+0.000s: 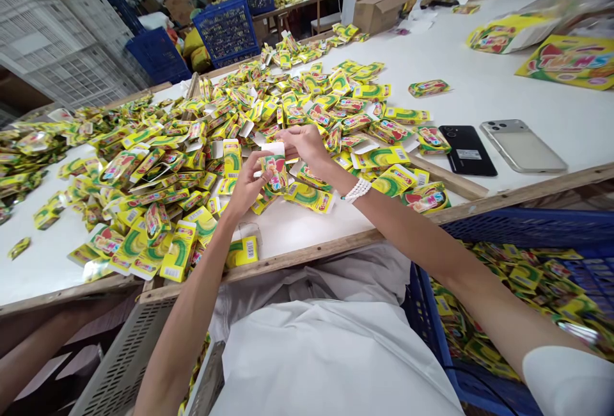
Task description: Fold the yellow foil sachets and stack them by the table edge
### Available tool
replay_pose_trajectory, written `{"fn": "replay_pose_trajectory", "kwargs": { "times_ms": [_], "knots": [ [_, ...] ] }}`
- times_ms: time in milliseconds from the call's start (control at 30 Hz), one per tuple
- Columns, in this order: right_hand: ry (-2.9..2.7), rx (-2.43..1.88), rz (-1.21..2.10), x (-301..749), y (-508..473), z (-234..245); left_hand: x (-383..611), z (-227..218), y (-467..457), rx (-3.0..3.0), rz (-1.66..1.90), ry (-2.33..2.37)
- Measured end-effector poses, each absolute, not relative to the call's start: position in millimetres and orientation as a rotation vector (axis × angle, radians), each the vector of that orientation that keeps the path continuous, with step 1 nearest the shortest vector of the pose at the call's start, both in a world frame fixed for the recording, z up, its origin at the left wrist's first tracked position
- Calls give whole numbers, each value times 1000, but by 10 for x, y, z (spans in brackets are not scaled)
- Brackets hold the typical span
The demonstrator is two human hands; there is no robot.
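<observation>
Crates all around me: white plastic crates (62,32) stacked on the far left, blue crates (225,32) beyond them, and a cardboard box (378,9) toward the far end of the long white table (484,93). Sprawled across that table is a big heap of yellow packets (192,147), loose and lying every which way. And right here, just past the wooden rail (297,256), my two hands are working close together over the heap! My left hand (247,185) wraps around a yellow packet (274,173), fingers closed on its body, holding it up off the table, seemingly to keep it steady. The packet stands tilted, its long axis running roughly away from me, with its top end leaning toward my right hand (304,147). That right hand is narrow, its fingers pinched in on a white flap (273,148) at the packet's top end, though they partly hide exactly how much they have. Off to the right, a black phone (467,150) and a silver phone (522,146) lie side by side just beside the heap. Below my right arm sits a blue crate (527,230) filled with more packets (522,288), and a pearl bracelet (357,191) circles my right wrist.
</observation>
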State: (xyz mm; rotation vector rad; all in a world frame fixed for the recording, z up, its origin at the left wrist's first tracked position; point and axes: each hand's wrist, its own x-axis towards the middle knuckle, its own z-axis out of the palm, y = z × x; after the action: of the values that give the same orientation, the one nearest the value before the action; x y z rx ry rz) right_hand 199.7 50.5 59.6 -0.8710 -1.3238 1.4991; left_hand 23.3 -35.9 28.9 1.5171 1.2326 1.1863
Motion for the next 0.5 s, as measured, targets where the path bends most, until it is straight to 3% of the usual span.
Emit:
{"fn": "replay_pose_trajectory", "kwargs": {
  "times_ms": [267,500],
  "knots": [
    [-1198,-997,1731,2029,420,650,244,247,-339,1553,1174,1253],
    [-1120,-903,1729,2003,397,652,225,221,-333,1499,1271,1292]
  ]
}}
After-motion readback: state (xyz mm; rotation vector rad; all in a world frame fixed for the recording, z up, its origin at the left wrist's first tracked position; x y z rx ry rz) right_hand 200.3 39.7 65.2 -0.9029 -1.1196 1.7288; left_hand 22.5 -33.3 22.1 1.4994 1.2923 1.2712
